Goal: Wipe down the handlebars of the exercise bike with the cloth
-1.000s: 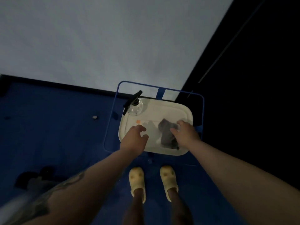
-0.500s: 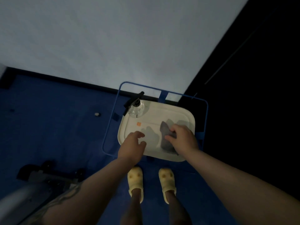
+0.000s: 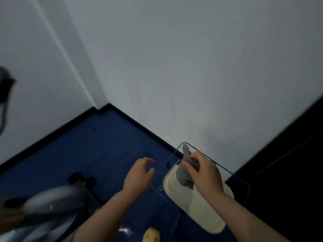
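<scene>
My right hand [image 3: 203, 173] grips the grey cloth [image 3: 185, 169], lifted above the white tray [image 3: 201, 210]. The cloth hangs from my fingers, with one end sticking up. My left hand [image 3: 139, 173] hovers over the blue floor to the left of the tray, fingers loosely curled and holding nothing. The exercise bike shows as a blurred grey body [image 3: 49, 203] at the lower left, and a dark part of it [image 3: 4, 89] at the left edge. I cannot make out the handlebars clearly.
The tray sits on a blue wire-frame stand [image 3: 241, 182] by the white wall. A dark panel [image 3: 288, 154] fills the right side. A yellow clog [image 3: 152, 235] shows at the bottom. The room corner is at the upper left.
My right hand closed on the cloth and lifted it off the tray. The view swung left and up, bringing the bike into sight; the spray bottle is out of view.
</scene>
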Demonstrator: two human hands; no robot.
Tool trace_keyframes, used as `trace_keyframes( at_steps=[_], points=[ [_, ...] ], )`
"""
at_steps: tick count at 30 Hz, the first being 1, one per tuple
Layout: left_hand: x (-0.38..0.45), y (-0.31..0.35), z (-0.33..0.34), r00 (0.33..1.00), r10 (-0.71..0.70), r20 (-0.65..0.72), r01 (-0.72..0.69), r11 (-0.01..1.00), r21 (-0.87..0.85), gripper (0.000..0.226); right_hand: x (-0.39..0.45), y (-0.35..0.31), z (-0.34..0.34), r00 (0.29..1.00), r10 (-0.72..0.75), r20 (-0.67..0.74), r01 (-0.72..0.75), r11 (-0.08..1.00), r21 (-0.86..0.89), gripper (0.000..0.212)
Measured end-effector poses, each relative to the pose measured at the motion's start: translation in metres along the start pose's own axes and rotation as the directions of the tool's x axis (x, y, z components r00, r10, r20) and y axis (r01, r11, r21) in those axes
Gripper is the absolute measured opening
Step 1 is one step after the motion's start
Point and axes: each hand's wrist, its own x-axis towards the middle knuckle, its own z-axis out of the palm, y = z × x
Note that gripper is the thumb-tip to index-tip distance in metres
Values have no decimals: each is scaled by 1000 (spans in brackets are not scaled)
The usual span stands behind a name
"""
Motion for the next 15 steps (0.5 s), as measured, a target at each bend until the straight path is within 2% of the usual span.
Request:
trace_keyframes(
  at_steps=[3, 7, 11, 15],
  points=[
    [-25, -12, -32, 983, -68, -168, 58, 996, -63, 23, 7, -37, 11, 993, -118, 29, 115, 990, 85, 14],
    [-68, -35, -68, 915, -177, -362, 136, 981, -136, 28, 7, -85, 42, 954, -290, 80, 272, 945, 183, 13],
    [-119, -58, -105, 837, -263, -479, 183, 961, -209, 27, -4, -136, 77, 893, -430, 133, 391, 887, 246, 16],
    [-169, -79, -144, 755, -310, -578, 203, 948, -245, 27, -20, -185, 108, 851, -497, 169, 438, 850, 292, 20]
  ],
)
